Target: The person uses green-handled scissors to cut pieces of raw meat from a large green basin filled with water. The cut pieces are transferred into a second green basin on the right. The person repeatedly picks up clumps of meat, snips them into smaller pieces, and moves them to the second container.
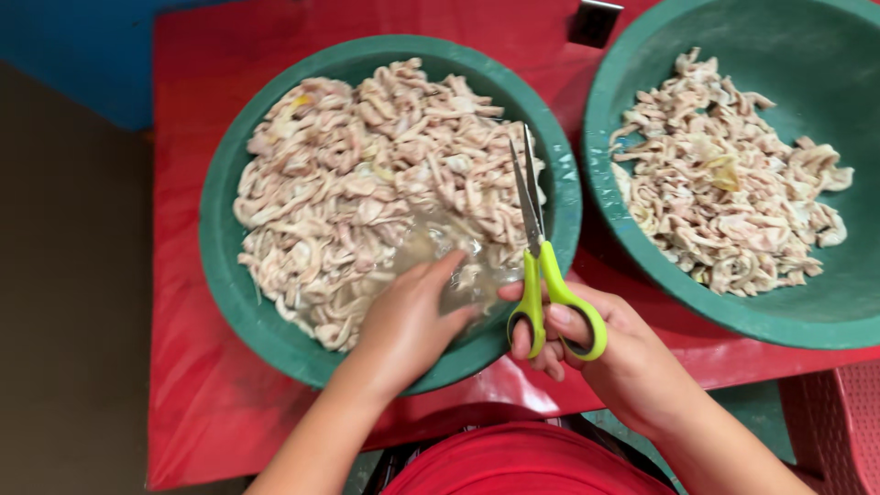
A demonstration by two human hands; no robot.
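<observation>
My left hand [408,321] rests at the near edge of a green basin [220,229] piled with pale pink strips of raw meat [367,183]. Its fingers touch a clear plastic glove or bag [458,261] lying over the meat. My right hand [596,344] grips yellow-green scissors [541,266] by the loops. The blades point away from me over the basin's right side and stand slightly apart. A second green basin [642,266] on the right holds more of the same strips [724,202].
Both basins sit on a red table [183,385]. A small dark metal object [594,20] lies at the table's far edge between the basins. A red plastic crate [839,422] is at the lower right. Bare floor lies to the left.
</observation>
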